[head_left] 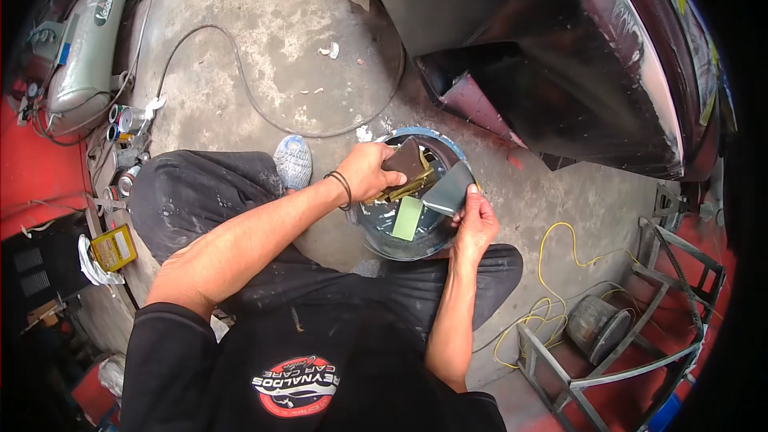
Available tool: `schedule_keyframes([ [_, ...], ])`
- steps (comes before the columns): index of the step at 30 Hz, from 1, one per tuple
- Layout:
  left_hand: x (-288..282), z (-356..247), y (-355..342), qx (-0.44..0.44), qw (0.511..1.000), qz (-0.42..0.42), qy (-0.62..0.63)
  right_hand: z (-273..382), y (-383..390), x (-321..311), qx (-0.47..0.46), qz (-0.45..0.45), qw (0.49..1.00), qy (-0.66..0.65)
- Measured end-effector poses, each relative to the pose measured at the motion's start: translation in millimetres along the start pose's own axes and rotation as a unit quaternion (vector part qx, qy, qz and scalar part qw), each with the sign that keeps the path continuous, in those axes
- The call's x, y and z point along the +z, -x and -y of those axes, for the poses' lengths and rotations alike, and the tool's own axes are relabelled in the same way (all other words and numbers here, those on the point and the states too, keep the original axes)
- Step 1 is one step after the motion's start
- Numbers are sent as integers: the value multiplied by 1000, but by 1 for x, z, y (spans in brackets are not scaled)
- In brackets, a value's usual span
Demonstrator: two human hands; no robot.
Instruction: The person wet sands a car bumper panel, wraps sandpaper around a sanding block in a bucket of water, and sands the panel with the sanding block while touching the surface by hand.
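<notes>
My left hand [370, 168] grips a dark brown sheet [403, 156] over a round bucket [364, 232] on the floor between my legs, with some olive-yellow folded material [416, 184] just beside it. My right hand [474, 216] pinches a dark grey sheet [448, 190] by its right corner, at the bucket's right side. A pale green rectangular pad [407, 218] lies in the bucket below the two sheets, among dark water or residue that I cannot make out clearly.
A dark car body [544, 56] fills the upper right. An air compressor [86, 48], cans [128, 120] and a yellow tin [112, 248] stand left. A hose [236, 72] crosses the floor. A metal stand [584, 392], yellow cord [544, 288] and drum [592, 324] sit lower right.
</notes>
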State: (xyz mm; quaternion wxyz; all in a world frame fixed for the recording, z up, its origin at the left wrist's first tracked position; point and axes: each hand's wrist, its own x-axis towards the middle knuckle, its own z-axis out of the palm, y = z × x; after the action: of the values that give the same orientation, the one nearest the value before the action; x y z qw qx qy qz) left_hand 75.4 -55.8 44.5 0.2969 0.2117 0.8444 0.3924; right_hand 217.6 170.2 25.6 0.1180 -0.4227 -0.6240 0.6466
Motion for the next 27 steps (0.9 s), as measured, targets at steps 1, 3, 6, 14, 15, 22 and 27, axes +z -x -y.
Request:
schedule_keyframes([
  [1, 3, 4, -1, -43, 995, 7, 95, 8, 2, 1, 3, 8, 999, -33],
  [3, 8, 19, -3, -70, 973, -31, 217, 26, 3, 15, 35, 30, 996, -77],
  [6, 5, 20, -15, -129, 938, 9, 321, 49, -4, 44, 74, 107, 989, -73],
  [14, -11, -9, -23, 17, 990, -140, 18, -39, -44, 52, -90, 136, 758, 632],
  [15, -14, -13, -23, -7, 994, -111, 22, -51, -45, 59, -45, 137, 753, 642],
  [22, -5, -9, -19, 30, 993, -109, -14, -145, -77, 55, 100, 193, 876, 431],
  [27, -1, -6, -15, 57, 990, -114, -61, -67, -28, 32, 68, 172, 962, 202],
])
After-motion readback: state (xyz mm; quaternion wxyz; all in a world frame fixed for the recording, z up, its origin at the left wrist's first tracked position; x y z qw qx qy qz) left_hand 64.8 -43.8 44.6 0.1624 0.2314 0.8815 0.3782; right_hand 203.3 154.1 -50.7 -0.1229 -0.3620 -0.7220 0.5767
